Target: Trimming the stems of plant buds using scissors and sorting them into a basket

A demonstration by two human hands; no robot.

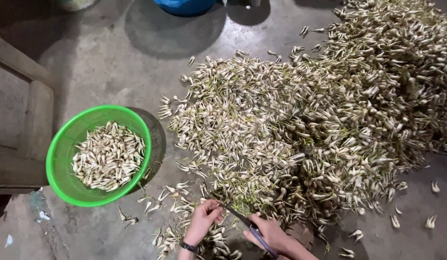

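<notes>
Green basket (64, 149) beside one bulb heap (310, 115); left hand (204, 219) pinches bulbs, right hand (271, 236) grips scissors (247, 224).

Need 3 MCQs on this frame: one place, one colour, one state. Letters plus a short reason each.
1. Where does the green basket sit, seen from the big pile of bulbs?
A. To its left
B. On top of it
C. To its right

2. What colour is the tub at the top edge?
A. Red
B. Blue
C. Yellow

3. What is the right hand doing?
A. Resting flat on the floor
B. Gripping scissors
C. Lifting the basket

Answers:
1 A: the basket stands on the floor at the frame's left, apart from the pile.
2 B: its rim shows blue.
3 B: its fingers close around the handles, with the blades pointing at the left hand, which pinches a bulb at the pile's near edge.
</notes>
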